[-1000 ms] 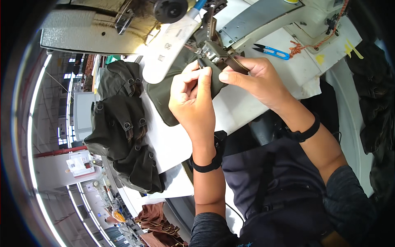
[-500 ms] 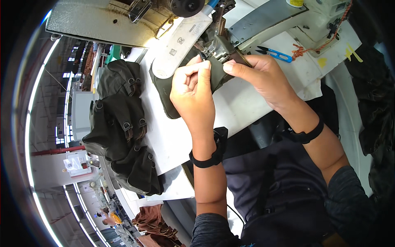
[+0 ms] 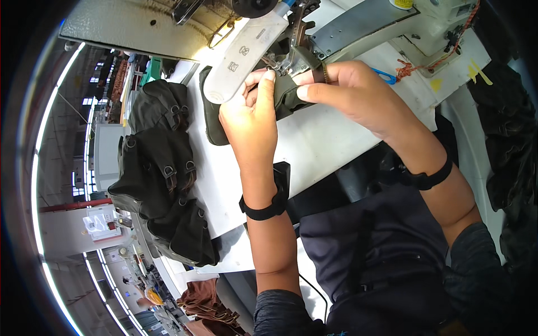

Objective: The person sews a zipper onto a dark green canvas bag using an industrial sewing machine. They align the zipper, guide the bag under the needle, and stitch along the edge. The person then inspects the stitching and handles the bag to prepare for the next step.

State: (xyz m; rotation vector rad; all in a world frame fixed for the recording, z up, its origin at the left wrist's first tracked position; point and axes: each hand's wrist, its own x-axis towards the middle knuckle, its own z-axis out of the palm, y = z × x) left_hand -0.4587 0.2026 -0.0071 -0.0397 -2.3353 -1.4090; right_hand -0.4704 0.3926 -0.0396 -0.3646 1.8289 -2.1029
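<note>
A dark green fabric piece [image 3: 216, 120] lies on the white table under the needle area of a sewing machine [image 3: 314, 28]. My left hand [image 3: 252, 115] pinches the fabric just in front of the presser foot. My right hand [image 3: 358, 95] holds the same piece from the right, thumb and fingers pressed on its edge and on a brown strap [image 3: 324, 71] beside the needle. Both wrists wear black bands.
A pile of finished dark green pouches [image 3: 162, 185] with buckles lies at the table's left. Blue-handled snips [image 3: 384, 75] rest behind my right hand. Dark cloth [image 3: 507, 134] hangs at the right. The white table [image 3: 314, 145] edge runs in front of my lap.
Both hands have stayed on the fabric at the needle. The view has shifted closer to the machine, and my fingers have edged the piece further under the presser foot.
</note>
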